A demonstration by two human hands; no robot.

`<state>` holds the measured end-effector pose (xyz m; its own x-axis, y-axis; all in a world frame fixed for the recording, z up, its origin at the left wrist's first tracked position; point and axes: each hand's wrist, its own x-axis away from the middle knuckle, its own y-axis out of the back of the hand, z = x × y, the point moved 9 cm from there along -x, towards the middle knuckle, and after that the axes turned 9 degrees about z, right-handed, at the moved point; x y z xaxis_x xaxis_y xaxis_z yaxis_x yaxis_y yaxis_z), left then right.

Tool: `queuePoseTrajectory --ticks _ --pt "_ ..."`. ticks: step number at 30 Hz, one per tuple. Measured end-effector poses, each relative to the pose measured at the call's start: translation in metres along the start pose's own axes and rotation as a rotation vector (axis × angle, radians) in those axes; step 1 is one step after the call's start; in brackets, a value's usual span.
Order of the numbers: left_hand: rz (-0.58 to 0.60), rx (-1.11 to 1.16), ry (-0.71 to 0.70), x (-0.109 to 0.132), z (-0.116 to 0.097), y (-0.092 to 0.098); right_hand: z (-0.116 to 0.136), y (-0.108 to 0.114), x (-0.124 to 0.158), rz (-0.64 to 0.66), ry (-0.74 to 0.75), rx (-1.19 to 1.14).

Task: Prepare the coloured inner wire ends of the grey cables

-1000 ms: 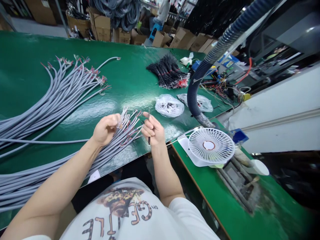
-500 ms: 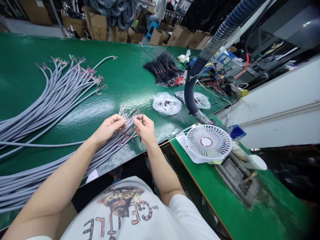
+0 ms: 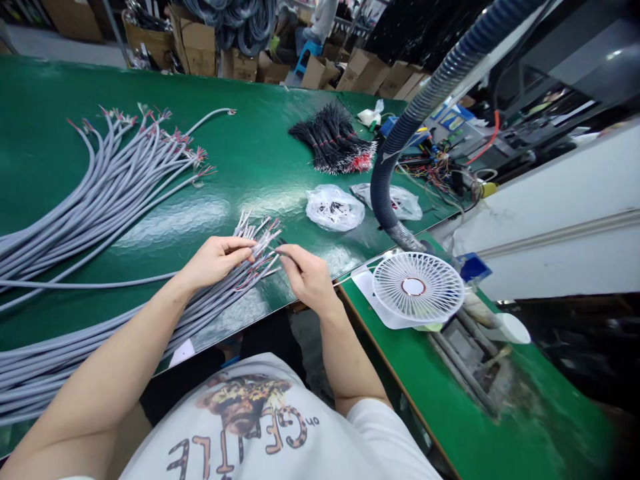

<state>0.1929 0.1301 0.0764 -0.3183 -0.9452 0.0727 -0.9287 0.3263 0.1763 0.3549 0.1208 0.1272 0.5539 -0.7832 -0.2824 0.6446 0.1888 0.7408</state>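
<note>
Grey cables (image 3: 200,313) run from the left along the front edge of the green table, their stripped ends fanned out between my hands. My left hand (image 3: 220,259) is pinched on a cable end at the near bundle. Just right of the stripped ends, my right hand (image 3: 306,272) is closed round a small dark tool (image 3: 281,249), whose tip points toward the wires; its exact shape is hard to make out. A second bundle of grey cables (image 3: 120,173) lies farther back at the left, with red and white wire ends showing.
Black wires (image 3: 330,140) lie in a bundle at the back. Two plastic bags (image 3: 335,207) of small parts rest nearer. A ribbed hose (image 3: 387,160) hangs down at the right, above a white fan (image 3: 419,288). Cardboard boxes (image 3: 363,72) stand behind the table.
My right hand has moved right and slightly down, away from my left hand. The dark tool has turned from upright to nearly level. My left hand has shifted slightly right.
</note>
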Motion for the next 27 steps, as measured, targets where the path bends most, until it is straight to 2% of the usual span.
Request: queuePoseTrajectory --ticks 4,9,27 --pt "-0.054 -0.059 -0.051 0.003 -0.01 0.001 0.002 -0.009 -0.002 0.012 0.03 0.125" --pt "-0.105 -0.191 -0.08 0.005 -0.013 0.004 -0.002 -0.015 -0.003 0.012 0.037 0.157" --pt "-0.134 -0.412 -0.128 0.007 -0.018 0.002 -0.004 -0.021 -0.007 0.058 0.023 0.031"
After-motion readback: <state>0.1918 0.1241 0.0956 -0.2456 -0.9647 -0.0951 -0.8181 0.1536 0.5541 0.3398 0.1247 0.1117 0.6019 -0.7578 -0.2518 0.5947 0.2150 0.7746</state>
